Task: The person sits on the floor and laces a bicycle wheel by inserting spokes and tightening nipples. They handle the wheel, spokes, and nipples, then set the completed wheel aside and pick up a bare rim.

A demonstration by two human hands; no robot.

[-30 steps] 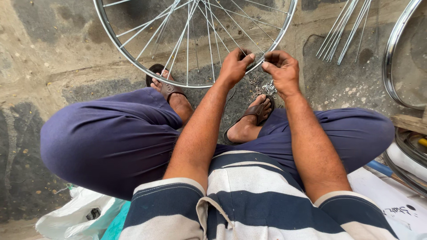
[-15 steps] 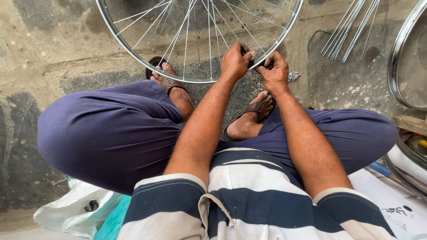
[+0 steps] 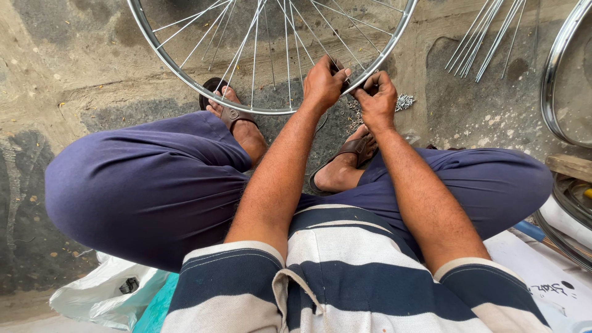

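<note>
A silver bicycle wheel rim (image 3: 185, 80) with thin spokes (image 3: 253, 43) stands on the concrete floor in front of my crossed legs. My left hand (image 3: 324, 83) grips the rim's near edge, with fingers curled around a spoke. My right hand (image 3: 377, 98) is closed at the rim right beside it, pinching something small that the fingers hide. A little heap of small metal spoke nipples (image 3: 404, 102) lies on the floor just right of my right hand. My feet in brown sandals (image 3: 231, 114) rest under the rim.
Loose spokes (image 3: 484, 37) lie in a bundle at the upper right. Another metal rim (image 3: 555, 80) leans at the right edge, with a wooden block (image 3: 570, 166) below it. A white plastic bag (image 3: 102, 293) lies at the lower left, and white paper (image 3: 542, 271) at the lower right.
Both hands stay together at the rim's near edge. The view has shifted slightly, and the heap of nipples now shows to the right of my right hand instead of below it.
</note>
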